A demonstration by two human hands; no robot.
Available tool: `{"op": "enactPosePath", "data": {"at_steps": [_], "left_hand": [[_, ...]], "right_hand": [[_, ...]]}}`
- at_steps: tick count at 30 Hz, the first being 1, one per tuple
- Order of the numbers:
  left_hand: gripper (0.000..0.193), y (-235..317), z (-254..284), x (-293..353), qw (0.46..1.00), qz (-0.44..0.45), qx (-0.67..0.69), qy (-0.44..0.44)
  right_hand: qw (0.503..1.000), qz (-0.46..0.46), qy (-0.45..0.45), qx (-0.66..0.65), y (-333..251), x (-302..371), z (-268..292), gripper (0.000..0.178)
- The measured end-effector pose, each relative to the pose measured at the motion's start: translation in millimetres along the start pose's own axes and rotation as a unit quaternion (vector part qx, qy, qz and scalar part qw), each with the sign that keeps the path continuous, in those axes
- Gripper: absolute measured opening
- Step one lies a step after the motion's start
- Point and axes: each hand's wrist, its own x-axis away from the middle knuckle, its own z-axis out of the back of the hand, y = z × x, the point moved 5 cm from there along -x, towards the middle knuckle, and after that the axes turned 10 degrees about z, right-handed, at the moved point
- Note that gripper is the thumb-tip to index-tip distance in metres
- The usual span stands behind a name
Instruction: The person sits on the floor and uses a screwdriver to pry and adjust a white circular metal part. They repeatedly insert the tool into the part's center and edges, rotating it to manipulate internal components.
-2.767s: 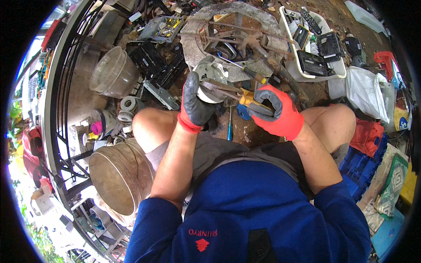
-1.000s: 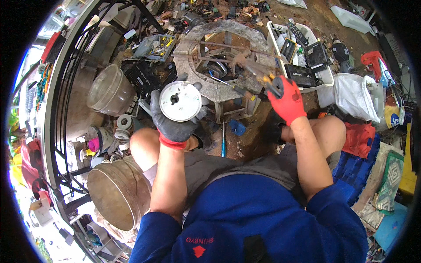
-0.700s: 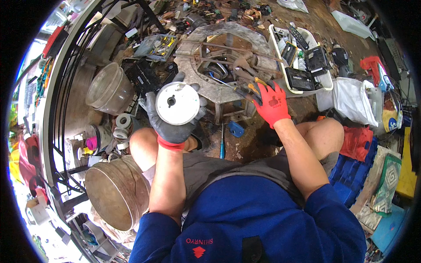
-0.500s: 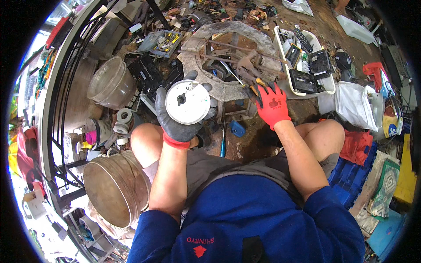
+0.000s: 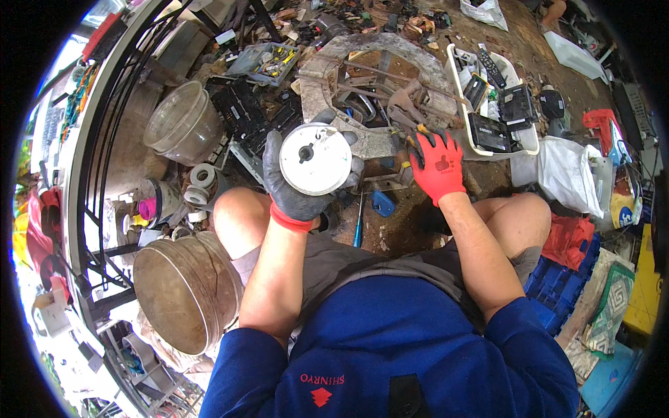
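Note:
My left hand (image 5: 279, 182), in a dark grey glove with a red cuff, is closed around the edge of a white round disc (image 5: 327, 171) like a spool. A dark hole marks the disc's middle, and its flat face is turned up. To its right, my right hand (image 5: 437, 167), in a red glove with dark fingertips, is low beside a rusty metal frame (image 5: 380, 145). Its fingers are curled; a small yellow piece (image 5: 406, 165) shows at the fingertips, but what they hold is mostly hidden. Rusty clamp-like tools (image 5: 408, 101) lie on the frame just beyond it.
A white bin (image 5: 529, 145) of electronics stands at the right. Left are a clear bucket (image 5: 182, 122) and a large dirty bucket (image 5: 230, 292). A blue-handled screwdriver (image 5: 358, 226) and a blue plastic piece (image 5: 382, 203) lie between my legs. Scrap covers the floor beyond.
The view has shifted slightly. My left hand still holds the white disc. My right hand has drawn back a little from the tools, and a thin shaft near the frame's middle no longer shows.

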Motion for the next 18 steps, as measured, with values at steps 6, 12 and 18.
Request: {"op": "enactPosePath", "data": {"at_steps": [6, 12, 18], "left_hand": [[0.098, -1.1, -1.9, 1.2, 0.998, 0.029, -0.002, -0.052], [0.099, -4.3, -5.6, -0.8, 0.996, 0.035, -0.021, -0.083], [0.101, -7.4, -11.9, -1.1, 0.993, 0.042, 0.004, -0.113]], "right_hand": [[1.000, 0.014, 0.024, -0.013, -1.7, -2.6, 4.4, 0.049], [0.999, 0.018, 0.033, -0.022, -2.4, -1.5, 5.5, 0.049], [0.999, 0.009, 0.033, -0.025, -1.5, -0.8, 4.4, 0.050]]}}
